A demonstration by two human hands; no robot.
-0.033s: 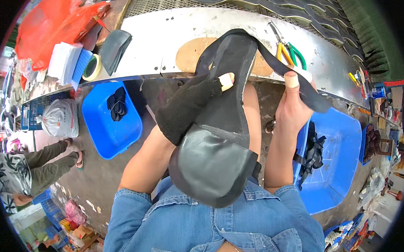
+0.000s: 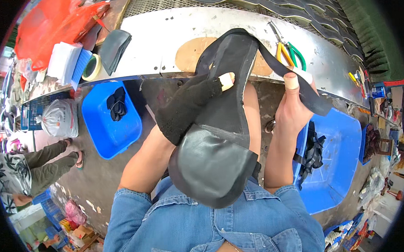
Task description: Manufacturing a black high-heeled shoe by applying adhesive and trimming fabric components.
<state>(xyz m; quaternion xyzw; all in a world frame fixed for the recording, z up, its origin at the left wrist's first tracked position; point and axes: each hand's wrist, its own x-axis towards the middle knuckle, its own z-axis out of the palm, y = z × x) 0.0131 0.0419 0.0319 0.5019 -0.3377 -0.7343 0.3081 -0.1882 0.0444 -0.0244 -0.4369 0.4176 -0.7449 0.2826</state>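
Note:
A black, sole-shaped shoe part (image 2: 215,163) lies toward me, its smooth rounded end against my denim shirt and its narrower end over the bench edge. My left hand (image 2: 190,104), in a black fingerless glove with white tape on the thumb, grips its middle; most of its fingers are hidden underneath. A black strip (image 2: 271,57) loops around the far end of the shoe part. My right hand (image 2: 293,106), bare with a taped thumb, pinches this strip, and a free end hangs past it on the right.
The metal-topped bench (image 2: 148,33) bears yellow-handled and green-handled cutting tools (image 2: 289,54), a tape roll (image 2: 91,69) and a tan board piece (image 2: 192,54). Dark soles lie on mesh behind. Blue bins stand left (image 2: 101,141) and right (image 2: 333,183). Another person's legs (image 2: 52,159) show at far left.

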